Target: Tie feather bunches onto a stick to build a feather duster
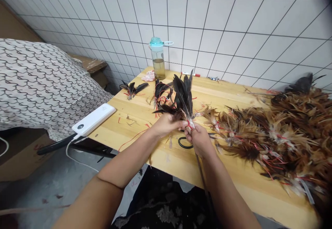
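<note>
My left hand (169, 124) is closed round the lower part of a bundle of dark feathers (183, 92). At its pale quill ends, where red string is wrapped, my right hand (200, 138) pinches the same bundle. The feathers point up and away from me. A thin dark rod or cord (200, 172) runs down from under my right hand toward my lap; its upper end is hidden. Partly under that hand lie scissors (181, 144) with a black handle loop. Just beyond my left hand is a tangle of black feathers and red string (163, 92).
A large heap of brown feather bundles (290, 132) covers the table's right side. A small black feather bundle (131, 90), a water bottle (158, 65) and a red-and-white marker (191, 74) lie or stand toward the back. A white power bank (94, 120) with a cable sits at the left edge.
</note>
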The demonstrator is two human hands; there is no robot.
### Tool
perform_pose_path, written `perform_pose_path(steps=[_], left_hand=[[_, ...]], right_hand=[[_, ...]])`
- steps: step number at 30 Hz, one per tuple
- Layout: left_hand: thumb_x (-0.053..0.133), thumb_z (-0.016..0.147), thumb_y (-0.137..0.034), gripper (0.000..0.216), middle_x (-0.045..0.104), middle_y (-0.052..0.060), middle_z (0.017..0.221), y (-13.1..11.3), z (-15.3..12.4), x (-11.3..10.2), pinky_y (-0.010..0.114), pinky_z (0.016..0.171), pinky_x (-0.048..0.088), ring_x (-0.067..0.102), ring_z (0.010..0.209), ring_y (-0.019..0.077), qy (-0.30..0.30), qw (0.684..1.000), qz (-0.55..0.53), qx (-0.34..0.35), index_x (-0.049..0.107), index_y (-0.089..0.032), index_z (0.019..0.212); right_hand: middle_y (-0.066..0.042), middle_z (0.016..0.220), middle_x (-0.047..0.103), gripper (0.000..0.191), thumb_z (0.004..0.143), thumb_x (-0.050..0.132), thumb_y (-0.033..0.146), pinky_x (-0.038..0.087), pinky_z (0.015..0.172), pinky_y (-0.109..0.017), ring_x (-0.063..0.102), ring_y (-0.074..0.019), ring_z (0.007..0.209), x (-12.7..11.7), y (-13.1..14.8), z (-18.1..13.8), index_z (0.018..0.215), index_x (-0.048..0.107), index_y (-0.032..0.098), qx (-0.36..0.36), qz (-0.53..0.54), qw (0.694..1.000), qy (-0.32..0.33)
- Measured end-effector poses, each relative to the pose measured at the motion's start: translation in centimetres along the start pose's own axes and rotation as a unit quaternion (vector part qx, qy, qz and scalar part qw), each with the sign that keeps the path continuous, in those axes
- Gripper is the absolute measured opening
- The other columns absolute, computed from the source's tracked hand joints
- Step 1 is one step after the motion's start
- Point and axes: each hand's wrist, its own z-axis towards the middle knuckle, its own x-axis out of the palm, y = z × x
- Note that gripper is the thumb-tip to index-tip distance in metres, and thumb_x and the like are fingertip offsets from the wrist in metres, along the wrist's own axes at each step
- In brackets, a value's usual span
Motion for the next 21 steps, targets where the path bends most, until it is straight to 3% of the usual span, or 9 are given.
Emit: perform_pose_path(steps=[6, 14, 21], left_hand=[[0.081, 0.064, -0.043, 0.040, 0.065, 0.006, 0.067, 0.5, 0.2, 0.2, 0.026, 0.061, 0.048, 0.058, 0.061, 0.0121, 0.000, 0.999, 0.036, -0.004, 0.066, -0.008, 0.074], [0.081, 0.064, -0.043, 0.039, 0.065, 0.006, 0.065, 0.6, 0.0, 0.0, 0.026, 0.061, 0.048, 0.058, 0.061, 0.0124, 0.006, 0.998, 0.054, -0.018, 0.067, -0.008, 0.072], [0.075, 0.073, -0.039, 0.030, 0.066, 0.006, 0.068, -0.2, -0.4, -0.5, 0.030, 0.070, 0.051, 0.063, 0.070, 0.0177, 0.033, 0.991, 0.126, 0.019, 0.067, -0.010, 0.076]], right_hand=[[0.005, 0.051, 0.048, 0.029, 0.070, 0.058, 0.045, 0.019, 0.038, -0.020, 0.030, -0.0049, 0.037, 0.1, 0.1, -0.3, 0.074, 0.057, 0.016, 0.058, 0.036, 0.998, 0.005], [0.003, 0.053, 0.051, 0.035, 0.073, 0.059, 0.051, 0.019, 0.039, -0.022, 0.030, -0.0050, 0.037, 0.1, 0.4, -0.9, 0.075, 0.056, 0.016, 0.036, 0.061, 0.997, 0.026], [0.001, 0.058, 0.053, 0.050, 0.080, 0.051, 0.065, 0.020, 0.041, -0.023, 0.033, -0.0054, 0.040, -0.1, 0.8, -1.7, 0.071, 0.055, 0.016, 0.007, 0.059, 0.996, 0.059]])
